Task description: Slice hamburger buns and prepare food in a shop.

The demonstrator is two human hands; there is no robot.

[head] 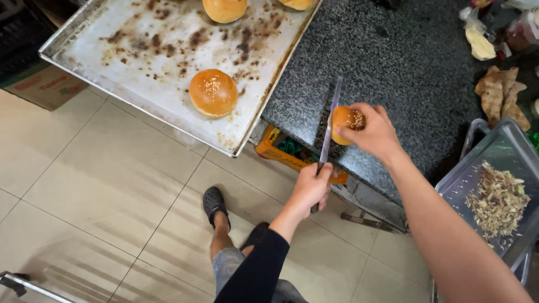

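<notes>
My right hand (375, 133) holds a sesame bun (342, 124) on its side at the near edge of the dark granite counter (404, 56). My left hand (312, 188), in a black sleeve, grips the handle of a long knife (331, 115). The blade points away from me and lies against the bun's left side. A large stained metal baking tray (140, 50) sits to the left and overhangs the counter. On it rests a whole sesame bun (213, 92), and two more buns (224, 8) are cut off by the top edge.
A metal tray (477, 168) with shredded bits stands at the right. Brown crinkled pieces (502, 95) and small bags lie at the far right of the counter. An orange crate (275, 150) sits under the counter, a cardboard box (42, 84) at the left. My feet stand on beige floor tiles (101, 185).
</notes>
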